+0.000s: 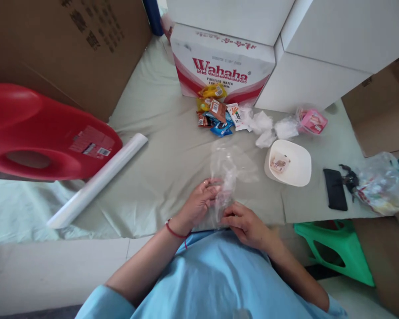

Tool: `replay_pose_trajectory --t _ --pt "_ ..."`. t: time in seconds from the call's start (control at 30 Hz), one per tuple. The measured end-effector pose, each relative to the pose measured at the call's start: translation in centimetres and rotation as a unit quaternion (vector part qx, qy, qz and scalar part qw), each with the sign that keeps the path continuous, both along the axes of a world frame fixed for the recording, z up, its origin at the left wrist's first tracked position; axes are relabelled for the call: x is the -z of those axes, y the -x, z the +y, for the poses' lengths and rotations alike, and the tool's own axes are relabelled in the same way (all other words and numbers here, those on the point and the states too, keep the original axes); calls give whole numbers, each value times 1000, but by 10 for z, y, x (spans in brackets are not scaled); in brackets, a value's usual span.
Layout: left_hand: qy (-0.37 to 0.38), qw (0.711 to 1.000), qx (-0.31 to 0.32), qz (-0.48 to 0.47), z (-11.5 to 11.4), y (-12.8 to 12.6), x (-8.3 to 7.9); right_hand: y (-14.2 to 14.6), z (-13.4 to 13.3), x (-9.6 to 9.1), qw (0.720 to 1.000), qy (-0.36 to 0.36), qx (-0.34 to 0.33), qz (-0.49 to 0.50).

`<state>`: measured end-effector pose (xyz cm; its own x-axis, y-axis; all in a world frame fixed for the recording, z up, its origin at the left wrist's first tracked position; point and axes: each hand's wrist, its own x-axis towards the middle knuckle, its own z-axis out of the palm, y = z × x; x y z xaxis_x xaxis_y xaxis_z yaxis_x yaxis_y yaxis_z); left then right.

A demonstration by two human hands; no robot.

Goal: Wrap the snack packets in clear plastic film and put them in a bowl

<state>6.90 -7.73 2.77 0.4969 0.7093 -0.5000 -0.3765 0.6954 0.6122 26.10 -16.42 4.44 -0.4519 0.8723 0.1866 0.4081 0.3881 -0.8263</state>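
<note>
A clear plastic bag (224, 170) lies crumpled between my hands at the table's near edge, its far end spread loosely on the cloth. My left hand (201, 199), with a red cord at the wrist, pinches the bag's left side. At its lower right, my right hand (242, 221) has its fingers closed on the same plastic. To the right stands a white plastic tub (291, 164) with a small brown-and-white packet (279, 164) inside. Beyond the bag, several small snack packets (219, 113) are heaped, with white crumpled bundles (262, 123) beside them.
A white and red Wahaha carton (221, 66) backs the packets. A red jug (46, 133) and a plastic roll (99, 179) lie left. Right are a pink pack (314, 121), a black phone (334, 189), a filled clear bag (381, 186) and a green stool (335, 248).
</note>
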Motion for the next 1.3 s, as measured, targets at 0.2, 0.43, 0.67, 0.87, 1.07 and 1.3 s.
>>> replay_pose_trajectory --t 0.2,0.43,0.67,0.87,1.07,1.3 --pt "-29 999 -32 23 -2 -6 4 -41 1 -1 924 226 252 175" --pt "-82 994 59 31 -15 -8 -6 -8 39 12 747 410 286 438" --pt "-107 982 -66 138 -4 16 -4 -8 56 13 730 384 324 464" --pt "-150 943 -124 271 15 28 -1 -33 54 17 764 305 416 387" --pt "-153 920 -85 352 31 41 5 -51 58 30 770 247 490 327" --pt "-193 854 -89 475 29 65 19 -52 57 41 799 207 501 260"
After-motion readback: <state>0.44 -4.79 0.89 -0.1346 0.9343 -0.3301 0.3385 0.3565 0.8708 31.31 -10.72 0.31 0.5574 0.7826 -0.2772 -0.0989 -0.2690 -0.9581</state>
